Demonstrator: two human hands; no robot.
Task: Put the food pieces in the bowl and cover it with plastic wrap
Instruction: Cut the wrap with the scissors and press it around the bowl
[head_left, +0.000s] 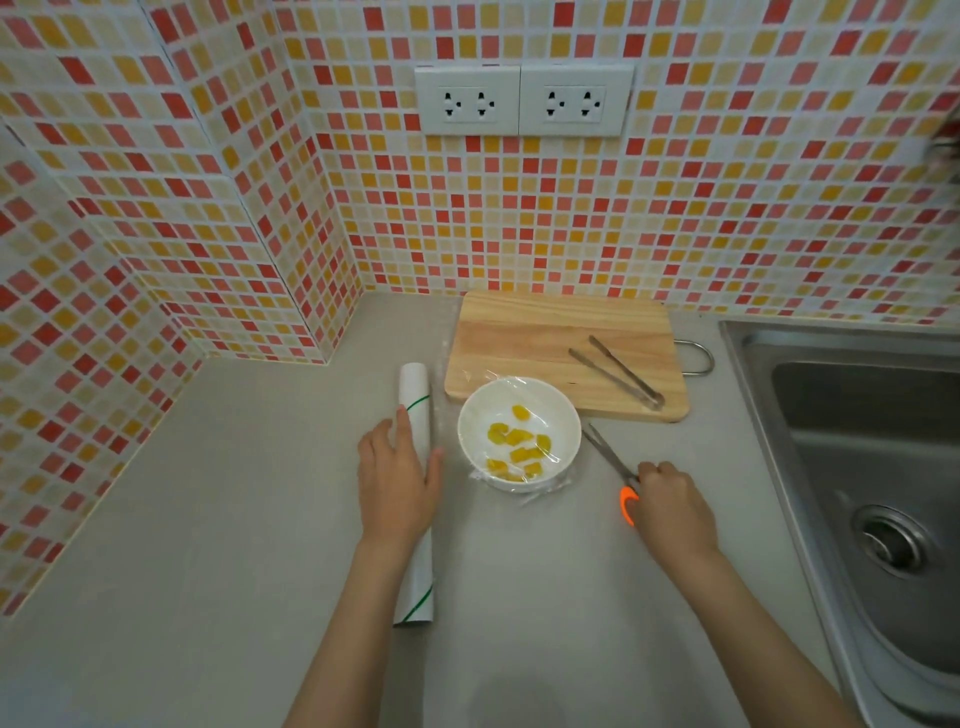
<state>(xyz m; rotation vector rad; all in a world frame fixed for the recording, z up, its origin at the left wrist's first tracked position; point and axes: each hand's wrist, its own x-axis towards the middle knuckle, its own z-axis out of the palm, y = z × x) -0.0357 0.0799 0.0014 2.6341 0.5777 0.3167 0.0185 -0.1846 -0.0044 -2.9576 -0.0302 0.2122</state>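
Note:
A white bowl stands on the grey counter, holding several yellow food pieces under a clear sheet of plastic wrap that spills past its rim. Left of the bowl lies the white plastic wrap roll with green stripes. My left hand rests flat on the roll, fingers apart. To the right of the bowl, my right hand grips the orange handles of a pair of scissors, whose blades lie slightly apart on the counter, tips toward the bowl.
A wooden cutting board lies behind the bowl with metal tongs on it. A steel sink takes up the right side. Tiled walls close off the back and left, with sockets above.

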